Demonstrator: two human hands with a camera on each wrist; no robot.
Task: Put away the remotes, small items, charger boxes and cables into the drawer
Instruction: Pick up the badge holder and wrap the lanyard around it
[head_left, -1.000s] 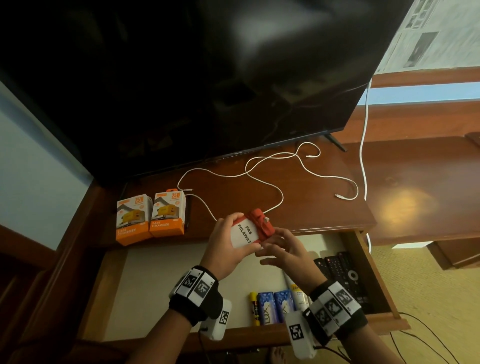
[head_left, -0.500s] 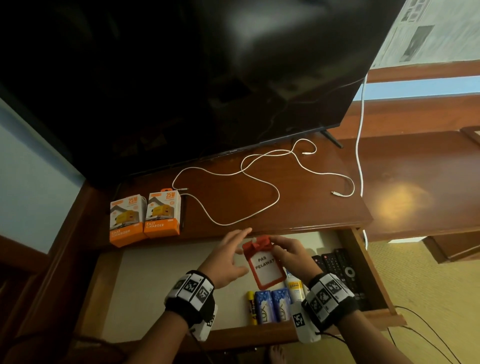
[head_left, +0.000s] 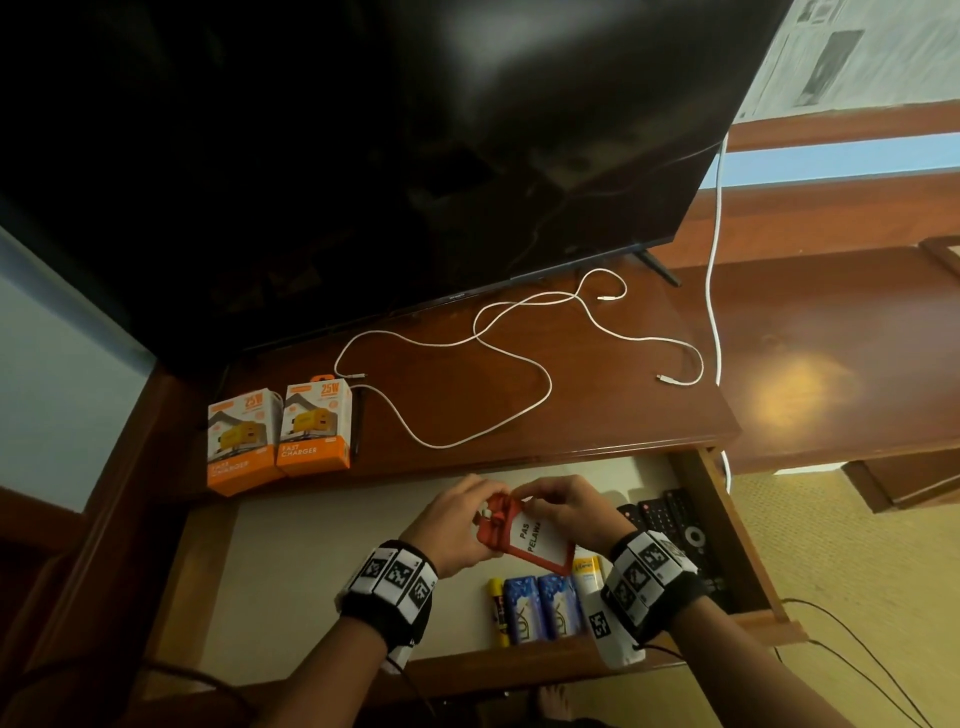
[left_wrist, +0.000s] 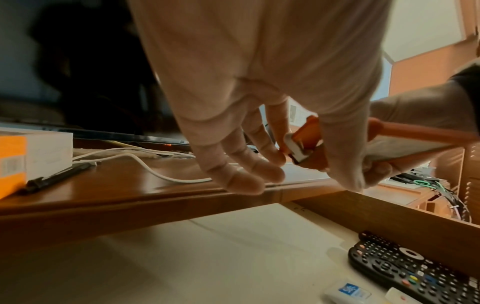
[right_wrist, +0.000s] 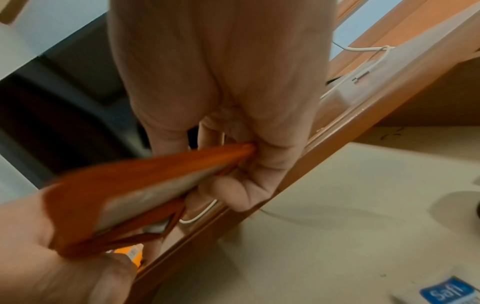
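Observation:
A red badge holder (head_left: 537, 540) with a white card hangs over the open drawer (head_left: 571, 667), held by both hands. My left hand (head_left: 485, 512) pinches its red strap and white clip (left_wrist: 298, 152). My right hand (head_left: 530, 499) grips the holder's top edge (right_wrist: 155, 185) between thumb and fingers. Two orange-and-white charger boxes (head_left: 280, 436) stand on the tabletop at the left. A white cable (head_left: 519, 364) lies looped across the tabletop. Black remotes (head_left: 670, 519) lie at the drawer's right end.
A large dark TV (head_left: 363, 156) stands behind the cable. In the drawer's front lie a yellow tube (head_left: 497, 613), two blue soap boxes (head_left: 540, 608) and a small white tube (head_left: 587, 571). A black pen (left_wrist: 57, 176) lies by the boxes. Another white cord (head_left: 717, 234) hangs at the right.
The badge holder has come down from the table edge to over the drawer. My left hand let go half a second ago and now pinches the strap again.

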